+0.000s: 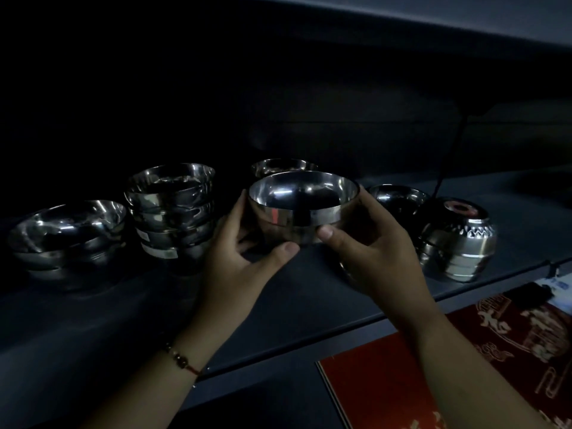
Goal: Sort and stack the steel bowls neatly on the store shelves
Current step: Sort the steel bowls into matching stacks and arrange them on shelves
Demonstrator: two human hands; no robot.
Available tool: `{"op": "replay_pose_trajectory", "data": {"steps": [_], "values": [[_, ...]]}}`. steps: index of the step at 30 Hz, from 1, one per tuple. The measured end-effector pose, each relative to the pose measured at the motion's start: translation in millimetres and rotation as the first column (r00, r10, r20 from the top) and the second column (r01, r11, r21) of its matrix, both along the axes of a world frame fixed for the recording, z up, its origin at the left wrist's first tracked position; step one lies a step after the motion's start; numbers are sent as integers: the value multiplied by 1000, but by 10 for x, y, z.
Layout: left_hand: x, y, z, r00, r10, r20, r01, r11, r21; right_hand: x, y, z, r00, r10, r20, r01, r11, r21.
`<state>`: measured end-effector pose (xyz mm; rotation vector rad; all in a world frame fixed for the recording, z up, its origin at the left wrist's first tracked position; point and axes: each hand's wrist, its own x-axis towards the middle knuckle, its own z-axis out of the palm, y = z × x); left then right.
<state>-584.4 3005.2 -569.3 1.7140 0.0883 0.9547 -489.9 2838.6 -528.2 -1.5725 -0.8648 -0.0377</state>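
Both hands hold one steel bowl (301,205) upright just above the dark shelf (309,289). My left hand (238,258) grips its left side with the thumb under the bowl. My right hand (374,252) grips its right side, thumb on the front wall. Left of it stands a stack of several steel bowls (171,209), and further left a lower stack of wider bowls (68,233). Another bowl (283,166) sits behind the held one. To the right lie a single bowl (397,199) and an upside-down stack of patterned bowls (458,239).
The shelf is dim, with another shelf board (464,23) overhead. A thin dark rod (448,162) stands at the back right. Below the shelf's front edge lies red printed packaging (464,360). A bracelet (181,360) sits on my left wrist.
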Motion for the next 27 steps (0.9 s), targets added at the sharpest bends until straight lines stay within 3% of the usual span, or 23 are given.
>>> {"op": "replay_pose_trajectory", "data": {"steps": [5, 13, 19, 27], "values": [[114, 13, 55, 988, 155, 23, -155, 988, 22, 164, 190, -45, 999, 24, -28, -21, 993, 116], [389, 72, 190, 972, 221, 85, -223, 974, 23, 346, 385, 76, 997, 81, -14, -76, 972, 220], [712, 178, 280, 959, 282, 14, -283, 959, 35, 667, 568, 232, 992, 125, 27, -128, 978, 167], [904, 213, 262, 946, 319, -63, -324, 941, -94, 1083, 783, 52, 982, 179, -61, -176, 983, 48]]}}
